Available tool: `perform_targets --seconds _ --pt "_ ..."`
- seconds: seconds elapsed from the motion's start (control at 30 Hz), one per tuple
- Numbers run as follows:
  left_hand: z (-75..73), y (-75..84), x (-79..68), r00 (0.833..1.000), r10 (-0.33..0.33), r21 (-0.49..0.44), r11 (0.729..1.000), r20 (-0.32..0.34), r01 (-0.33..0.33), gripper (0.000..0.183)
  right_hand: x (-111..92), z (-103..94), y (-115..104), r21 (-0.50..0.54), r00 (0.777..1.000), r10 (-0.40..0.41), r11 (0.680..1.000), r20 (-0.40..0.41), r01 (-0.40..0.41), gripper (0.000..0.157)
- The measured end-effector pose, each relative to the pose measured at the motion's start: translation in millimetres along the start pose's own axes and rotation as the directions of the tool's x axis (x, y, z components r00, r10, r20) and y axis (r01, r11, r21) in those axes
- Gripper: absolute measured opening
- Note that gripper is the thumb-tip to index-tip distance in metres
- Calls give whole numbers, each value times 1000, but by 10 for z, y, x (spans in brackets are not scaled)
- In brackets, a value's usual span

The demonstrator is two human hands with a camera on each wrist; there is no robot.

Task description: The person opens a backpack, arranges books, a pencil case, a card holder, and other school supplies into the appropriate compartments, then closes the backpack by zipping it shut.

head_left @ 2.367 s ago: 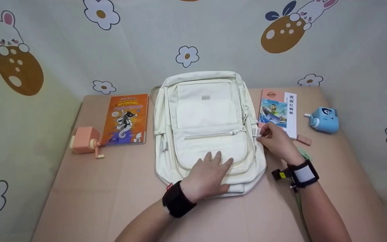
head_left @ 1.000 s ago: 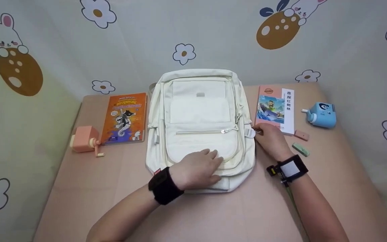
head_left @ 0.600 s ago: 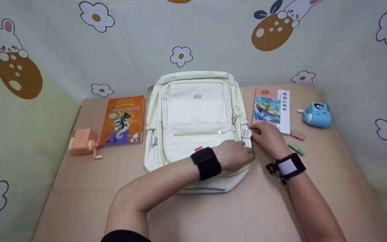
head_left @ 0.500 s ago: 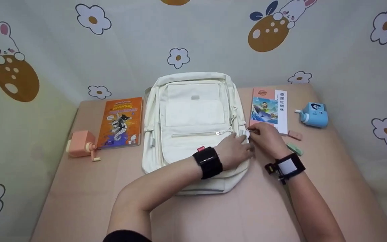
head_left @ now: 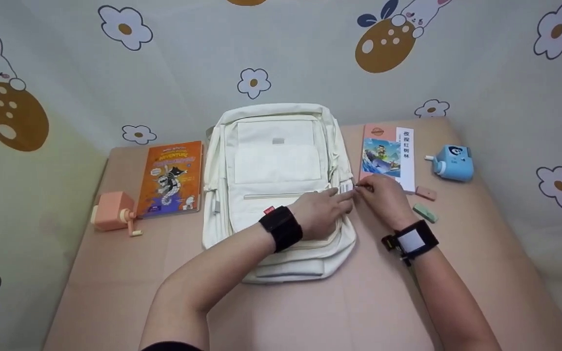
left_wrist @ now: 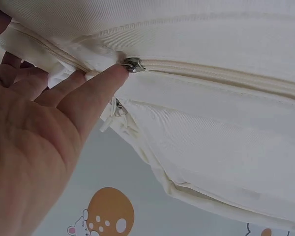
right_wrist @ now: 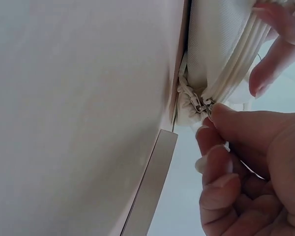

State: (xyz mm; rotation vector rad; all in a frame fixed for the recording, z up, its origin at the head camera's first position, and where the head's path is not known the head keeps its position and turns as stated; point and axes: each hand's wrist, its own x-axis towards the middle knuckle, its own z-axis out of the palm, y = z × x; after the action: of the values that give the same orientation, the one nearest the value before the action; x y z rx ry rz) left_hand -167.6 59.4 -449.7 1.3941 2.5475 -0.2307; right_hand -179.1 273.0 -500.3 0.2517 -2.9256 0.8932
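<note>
The white backpack (head_left: 278, 163) lies front up on the tabletop (head_left: 115, 292), its top toward the middle of the far edge, with an orange book (head_left: 171, 178) and a pink crank sharpener (head_left: 114, 210) toward the left edge, and a pink-and-white book (head_left: 383, 156) and a blue crank sharpener (head_left: 455, 163) toward the far right corner. On the backpack's side facing the right edge, the right hand (head_left: 386, 195) maintains a narrow pinch, thumb and finger on a zip pull (right_wrist: 208, 105). The left hand (head_left: 316, 214) rests across the backpack's front, fingers extended in a relaxed spread, one fingertip touching a metal zip slider (left_wrist: 134, 64).
</note>
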Motion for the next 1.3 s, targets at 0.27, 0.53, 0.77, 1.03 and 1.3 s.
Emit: perform_targets --seconds 0.27,0.53,0.77,1.03,1.3 --pt "50 -45 -20 999 12 -68 998 -50 -16 40 -43 -120 -81 0 995 42 999 91 -42 9" --pt "60 -33 -15 999 32 -37 999 -31 -33 60 -84 -230 -117 25 980 47 998 192 -52 8" --pt "9 154 -121 998 -67 -93 994 -17 65 50 -88 -187 -93 15 984 54 998 168 -57 8" --pt "16 441 -258 988 -150 -146 979 -40 143 49 -100 -153 -71 2 984 72 997 165 -73 10" --pt "-4 366 -270 994 -112 -259 960 5 109 27 -95 -122 -70 -30 983 51 998 178 -47 16"
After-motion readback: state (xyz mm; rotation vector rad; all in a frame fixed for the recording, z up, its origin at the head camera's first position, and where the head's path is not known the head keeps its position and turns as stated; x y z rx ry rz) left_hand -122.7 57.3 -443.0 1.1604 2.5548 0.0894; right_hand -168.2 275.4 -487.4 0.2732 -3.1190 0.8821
